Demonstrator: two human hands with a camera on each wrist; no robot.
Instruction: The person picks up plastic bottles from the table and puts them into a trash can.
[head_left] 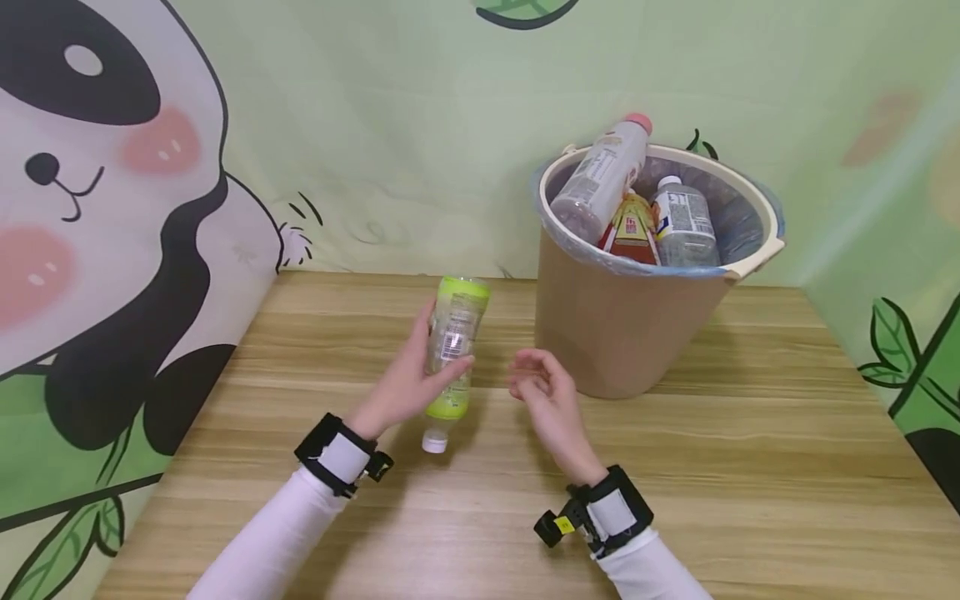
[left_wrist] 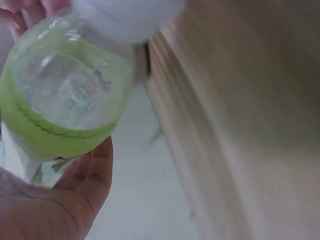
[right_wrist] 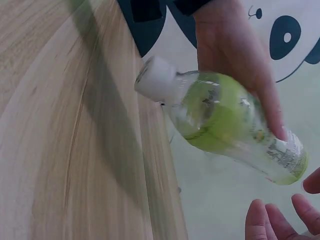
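My left hand grips a clear plastic bottle with a lime-green label, thumb across its front and fingers behind. The bottle is tilted with its white cap pointing down toward me and its base away. In the left wrist view the bottle fills the upper left, palm and fingers around it. My right hand is to the right of the bottle, apart from it, its fingers loosely bent and holding nothing. Its fingertips show below the bottle in the right wrist view.
A beige bin with a bluish liner stands at the back right of the wooden table. Inside are a pink-capped bottle, a red and yellow carton and a clear bottle. A panda-printed backdrop rises behind.
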